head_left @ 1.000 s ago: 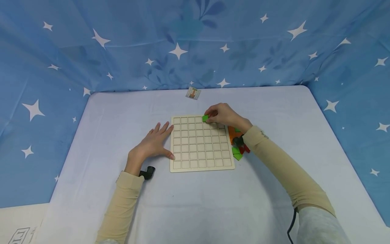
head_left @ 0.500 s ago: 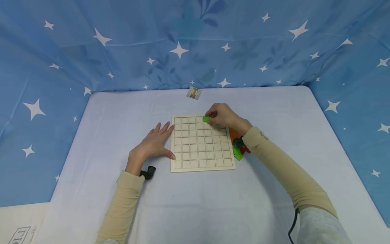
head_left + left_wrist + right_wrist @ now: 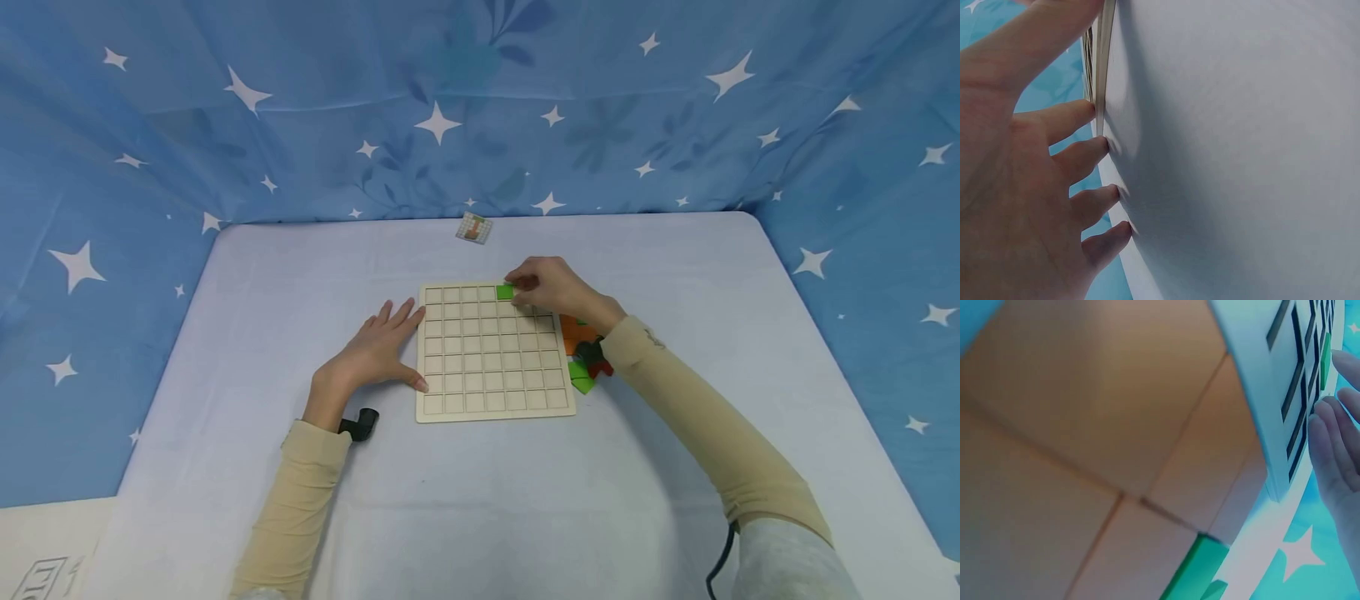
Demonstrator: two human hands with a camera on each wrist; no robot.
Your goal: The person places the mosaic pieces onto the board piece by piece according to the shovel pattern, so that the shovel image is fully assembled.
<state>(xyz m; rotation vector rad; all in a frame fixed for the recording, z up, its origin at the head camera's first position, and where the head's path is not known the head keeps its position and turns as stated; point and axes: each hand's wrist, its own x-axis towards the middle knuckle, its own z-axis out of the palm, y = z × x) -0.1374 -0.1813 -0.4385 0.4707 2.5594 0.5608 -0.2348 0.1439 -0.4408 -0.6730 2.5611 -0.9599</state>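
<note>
A square wooden board (image 3: 482, 350) with a grid of shallow cells lies on the white table. One green square tile (image 3: 504, 292) lies flat in a cell of its far row. The right hand (image 3: 555, 285) hovers low over the far right of the board, thumb and index fingertips apart at the tile's right side. In the right wrist view the green tile (image 3: 1326, 362) shows just beyond the fingertips. The left hand (image 3: 378, 346) rests at the board's left edge, fingers spread, thumb near the front left corner. In the left wrist view its fingertips (image 3: 1101, 144) touch the board's side and the table.
Orange tiles (image 3: 573, 333), green tiles (image 3: 581, 377) and red pieces (image 3: 602, 367) lie at the board's right edge, partly under the right wrist. A small patterned card (image 3: 474, 227) lies near the table's back edge. A blue star-print curtain (image 3: 315, 125) stands behind.
The green tile, tilted in the right hand's pinch a second ago, now lies flat in the far-row cell. The right thumb and index finger have drawn slightly right. The left hand stays put.
</note>
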